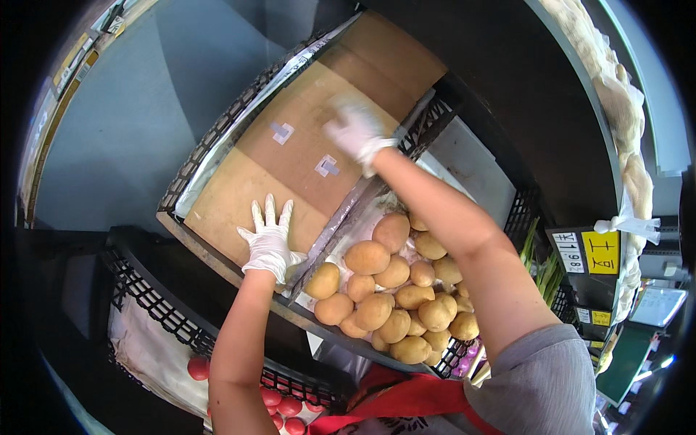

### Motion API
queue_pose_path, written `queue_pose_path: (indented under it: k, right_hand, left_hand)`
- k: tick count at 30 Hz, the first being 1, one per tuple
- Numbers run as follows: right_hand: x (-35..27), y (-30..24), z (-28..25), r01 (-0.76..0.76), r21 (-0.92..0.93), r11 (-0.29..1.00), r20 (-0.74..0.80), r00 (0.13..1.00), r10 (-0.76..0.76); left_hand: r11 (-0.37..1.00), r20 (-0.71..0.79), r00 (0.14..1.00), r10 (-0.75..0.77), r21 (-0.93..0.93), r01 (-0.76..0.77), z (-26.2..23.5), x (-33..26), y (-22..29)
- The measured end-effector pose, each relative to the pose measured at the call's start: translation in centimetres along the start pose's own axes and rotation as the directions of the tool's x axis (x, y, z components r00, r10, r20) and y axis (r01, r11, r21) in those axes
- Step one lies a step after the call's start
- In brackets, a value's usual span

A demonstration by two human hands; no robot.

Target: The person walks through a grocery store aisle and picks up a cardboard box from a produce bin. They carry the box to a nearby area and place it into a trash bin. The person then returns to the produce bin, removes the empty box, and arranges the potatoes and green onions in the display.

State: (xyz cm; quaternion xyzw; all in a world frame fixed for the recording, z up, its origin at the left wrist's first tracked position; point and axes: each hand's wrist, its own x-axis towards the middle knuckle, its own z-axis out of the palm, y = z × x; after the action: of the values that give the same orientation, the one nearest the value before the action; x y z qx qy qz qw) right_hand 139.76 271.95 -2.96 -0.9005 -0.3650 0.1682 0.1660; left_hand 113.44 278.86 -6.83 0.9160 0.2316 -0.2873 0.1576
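Note:
Both my hands wear white gloves. My left hand lies with spread fingers on the near end of a flat brown cardboard sheet, close to its right edge. Farther along the same sheet is my right hand, smeared by motion, so its fingers do not show clearly. Two small pale stickers are on the cardboard between the hands. The sheet lies in a black plastic crate. Right of it, a pile of potatoes sits partly under my right forearm.
A dark divider separates the cardboard from the potatoes. Red round produce lies in a lower black crate at the near left. Yellow and white price signs hang at the right, near green stalks. A grey-blue panel stands at the left.

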Motion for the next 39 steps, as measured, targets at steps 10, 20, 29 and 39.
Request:
queue_pose_path:
  k: [10,20,29,39]
  right_hand:
    - [-0.9,21.2,-7.9,-0.508,0.836,0.208,0.180,0.612,0.770]
    - [5.7,24.9,-6.6,-0.597,0.711,0.372,0.009,0.537,0.843]
    - [6.6,21.1,-6.2,-0.685,0.608,0.401,-0.067,0.459,0.886]
    - [7.0,20.3,-6.4,-0.706,0.584,0.402,-0.117,0.416,0.902]
  left_hand:
    - [1.000,0.040,0.999,0.011,0.018,-0.012,-0.3,-0.1,0.8]
    - [0.996,0.001,0.996,0.084,0.001,-0.084,0.2,-0.5,0.7]
    - [0.994,0.002,0.997,0.075,-0.077,-0.075,0.1,-0.7,-0.1]
    - [0.816,-0.112,0.988,0.102,-0.559,-0.148,1.2,-2.2,-0.6]
